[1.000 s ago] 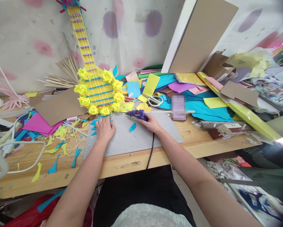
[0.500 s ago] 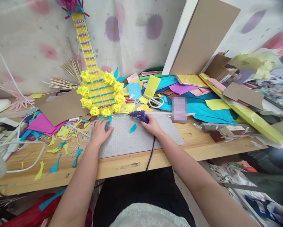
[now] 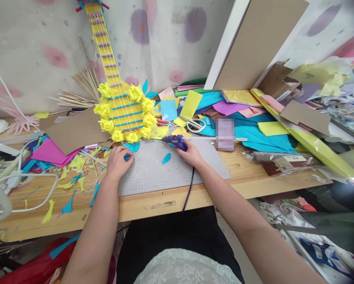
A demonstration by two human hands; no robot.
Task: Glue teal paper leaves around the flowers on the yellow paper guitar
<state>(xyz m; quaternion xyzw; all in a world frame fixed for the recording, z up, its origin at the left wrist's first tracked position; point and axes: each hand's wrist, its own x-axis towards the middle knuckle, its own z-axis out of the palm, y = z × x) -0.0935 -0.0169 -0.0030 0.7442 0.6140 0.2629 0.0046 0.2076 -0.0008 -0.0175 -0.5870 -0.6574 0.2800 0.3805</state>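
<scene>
My right hand is wrapped round the handle of a purple-blue glue gun, whose nozzle points left over the cutting mat. A long pale glue stick sticks out of its back. My left hand is closed at the mat's left side, with a small blue paper leaf pinched between thumb and fingers. Another blue leaf lies flat on the mat between the hands. Behind the left hand, more blue leaves lie at the foot of the yellow paper guitar with its ring of yellow flowers.
White-handled scissors lie among coloured paper sheets at the back. On the left are brown cardboard, paper scraps and white cables. A black cord hangs from the glue gun over the table edge.
My left hand has drawn slightly left, fingers now pinched together on a blue leaf, leaving the other blue leaves behind it in view. The right hand with the glue gun stays nearly still.
</scene>
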